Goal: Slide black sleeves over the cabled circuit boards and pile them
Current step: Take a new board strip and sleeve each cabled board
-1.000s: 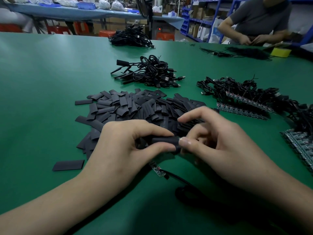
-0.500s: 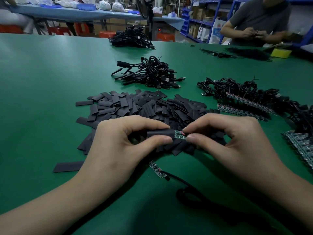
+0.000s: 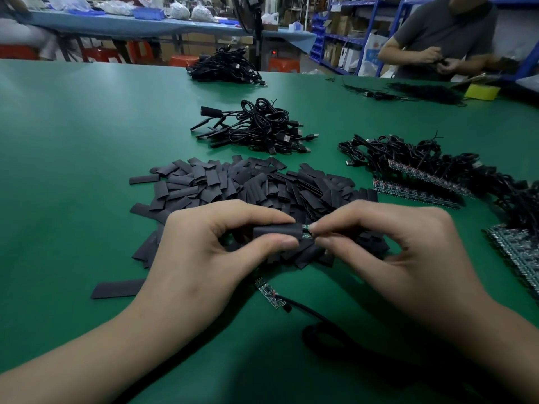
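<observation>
Left hand [image 3: 201,258] and right hand [image 3: 402,258] close together, fingers [image 3: 256,218] curled in pinches.

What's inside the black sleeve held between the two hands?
A green circuit board: only its tip shows, poking out of the black sleeve toward the right hand, which pinches it. The left hand grips the sleeve. The rest of the board is covered.

Nothing here can be read as text, number or brand; the white plastic bag [image 3: 372,53] beside the blue metal shelving [image 3: 369,30] carries a blue print too blurred to make out; the dark box [image 3: 274,52] beyond the far edge of the green table [image 3: 87,126] shows only a small red glow; the small green circuit board [image 3: 306,231] poking from the black tubular sleeve [image 3: 277,230] and the second green circuit board [image 3: 267,293] lying on the table bear markings too small to read.
</observation>
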